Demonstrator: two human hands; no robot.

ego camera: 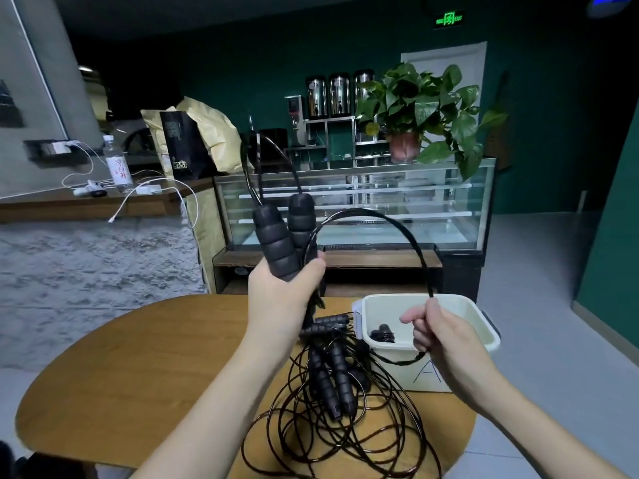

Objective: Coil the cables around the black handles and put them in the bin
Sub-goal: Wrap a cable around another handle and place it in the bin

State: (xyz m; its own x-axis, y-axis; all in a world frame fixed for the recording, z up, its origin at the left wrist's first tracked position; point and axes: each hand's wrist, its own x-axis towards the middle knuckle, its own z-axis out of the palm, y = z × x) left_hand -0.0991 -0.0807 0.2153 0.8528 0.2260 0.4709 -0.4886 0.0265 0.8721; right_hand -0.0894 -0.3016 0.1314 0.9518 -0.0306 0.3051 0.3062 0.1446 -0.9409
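My left hand (281, 292) grips two ribbed black handles (276, 236) together, held upright above the wooden table (138, 375). Their thin black cable (390, 219) arcs from the handles over to my right hand (439, 335), which pinches it above the bin. The pale bin (484, 326) stands at the table's right side with one dark coiled bundle (382, 335) inside. On the table below my hands lies a tangled pile of black cable (345, 433) with several more black handles (332, 378).
A glass display case (352, 209) stands behind the table with a potted plant (425, 112) on top. A counter at the left carries a water bottle (117, 165), white chargers and bags. Grey floor lies to the right.
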